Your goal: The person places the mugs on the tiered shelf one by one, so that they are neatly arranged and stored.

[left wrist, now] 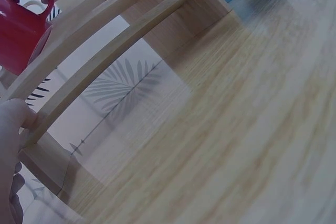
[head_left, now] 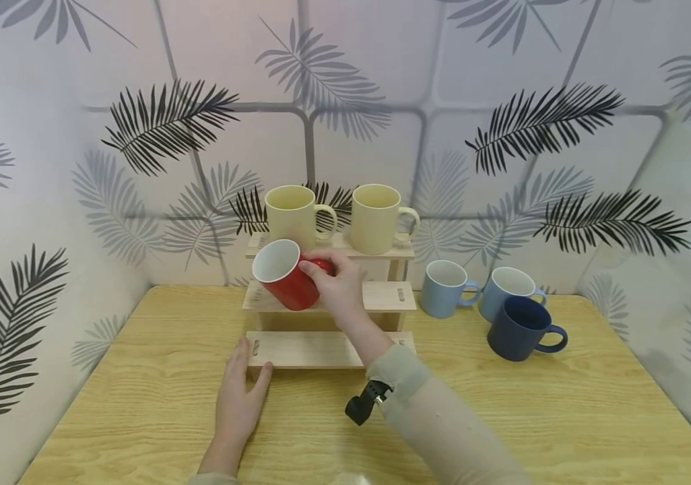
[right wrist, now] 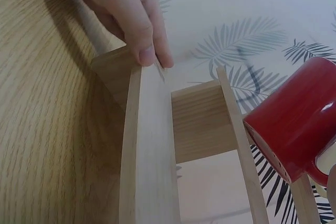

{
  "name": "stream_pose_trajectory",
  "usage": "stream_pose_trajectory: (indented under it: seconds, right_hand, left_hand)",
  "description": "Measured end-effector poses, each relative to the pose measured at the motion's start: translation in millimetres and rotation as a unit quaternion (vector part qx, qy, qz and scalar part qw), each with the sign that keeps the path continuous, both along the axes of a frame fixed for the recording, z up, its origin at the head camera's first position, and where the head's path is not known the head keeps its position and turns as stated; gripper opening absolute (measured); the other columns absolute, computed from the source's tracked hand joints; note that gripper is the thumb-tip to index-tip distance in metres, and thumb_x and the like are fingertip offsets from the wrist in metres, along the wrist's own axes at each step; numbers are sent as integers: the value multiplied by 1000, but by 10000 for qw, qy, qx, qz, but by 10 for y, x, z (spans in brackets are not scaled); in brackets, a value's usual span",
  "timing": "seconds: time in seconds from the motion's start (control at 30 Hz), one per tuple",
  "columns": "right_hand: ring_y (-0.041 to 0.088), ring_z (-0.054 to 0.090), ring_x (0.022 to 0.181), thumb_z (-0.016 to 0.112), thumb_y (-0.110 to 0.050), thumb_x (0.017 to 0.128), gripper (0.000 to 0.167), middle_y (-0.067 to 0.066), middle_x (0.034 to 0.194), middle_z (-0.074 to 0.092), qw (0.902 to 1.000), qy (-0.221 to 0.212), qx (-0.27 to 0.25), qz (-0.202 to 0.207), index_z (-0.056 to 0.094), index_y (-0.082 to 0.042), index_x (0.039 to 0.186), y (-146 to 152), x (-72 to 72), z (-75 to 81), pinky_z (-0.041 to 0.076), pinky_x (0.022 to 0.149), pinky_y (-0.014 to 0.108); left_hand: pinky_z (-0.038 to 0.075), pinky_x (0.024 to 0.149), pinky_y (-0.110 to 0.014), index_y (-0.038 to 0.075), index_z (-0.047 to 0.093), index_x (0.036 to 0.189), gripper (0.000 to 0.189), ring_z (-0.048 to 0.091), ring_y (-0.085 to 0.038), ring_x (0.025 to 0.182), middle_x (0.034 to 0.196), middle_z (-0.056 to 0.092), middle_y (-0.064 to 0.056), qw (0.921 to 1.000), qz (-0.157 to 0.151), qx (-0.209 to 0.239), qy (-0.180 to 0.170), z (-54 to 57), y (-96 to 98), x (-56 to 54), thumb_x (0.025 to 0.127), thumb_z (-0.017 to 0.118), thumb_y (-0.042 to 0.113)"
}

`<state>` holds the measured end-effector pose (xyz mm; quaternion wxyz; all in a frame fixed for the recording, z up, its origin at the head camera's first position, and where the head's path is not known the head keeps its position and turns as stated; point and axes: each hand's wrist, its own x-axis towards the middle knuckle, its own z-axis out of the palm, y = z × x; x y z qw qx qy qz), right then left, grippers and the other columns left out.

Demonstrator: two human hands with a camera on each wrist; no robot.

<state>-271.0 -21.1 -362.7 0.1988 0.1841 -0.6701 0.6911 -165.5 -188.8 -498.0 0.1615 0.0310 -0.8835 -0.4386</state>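
Note:
A red mug (head_left: 294, 285) with a white inside is tilted over the middle step of a three-tier wooden stand (head_left: 315, 349). My right hand (head_left: 341, 283) grips it by the handle. In the right wrist view the base of the red mug (right wrist: 294, 124) is close over the step's edge. At the front left corner of the stand, my left hand (head_left: 241, 391) holds the end of the lowest step, thumb at the front edge. The left wrist view shows that thumb (left wrist: 18, 114) against the wooden board. Two pale yellow mugs (head_left: 291, 219) stand upright on the top step.
Right of the stand, two light blue mugs (head_left: 442, 289) and a dark blue mug (head_left: 520, 329) stand upright on the wooden table (head_left: 503, 417). A leaf-patterned covering (head_left: 370, 81) rises behind and at both sides of the table. A black strap (head_left: 366, 402) hangs at my right wrist.

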Motion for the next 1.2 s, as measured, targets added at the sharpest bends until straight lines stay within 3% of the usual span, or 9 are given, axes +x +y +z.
stream_pose_trajectory:
  seconds: [0.57, 0.9, 1.2]
  right_hand:
    - [12, 61, 82, 74, 1, 80, 17, 12, 92, 69, 9993, -195, -244, 188, 70, 4, 96, -21, -71, -81, 54, 74, 24]
    - [11, 61, 78, 70, 4, 83, 18, 1, 91, 68, 9947, -453, -785, 477, 65, 6, 100, 32, -111, -174, 57, 67, 27]
    - [12, 61, 73, 69, 3, 84, 19, 6, 89, 68, 9926, -623, -923, 483, 63, 11, 100, 77, -95, -204, 58, 65, 30]
  left_hand:
    - [19, 114, -49, 2, 23, 151, 73, 20, -33, 142, 155, 23, -16, 10000, 37, -75, 22, -44, -7, -21, 97, 51, 43]
    - [18, 114, -50, 1, 24, 150, 72, 19, -33, 142, 155, 23, -16, 10000, 24, -39, -15, -26, -1, -13, 97, 52, 42]
    - [18, 114, -51, 0, 25, 149, 71, 21, -35, 141, 154, 24, -18, 10000, 49, -37, 63, -13, 10, -14, 97, 53, 39]
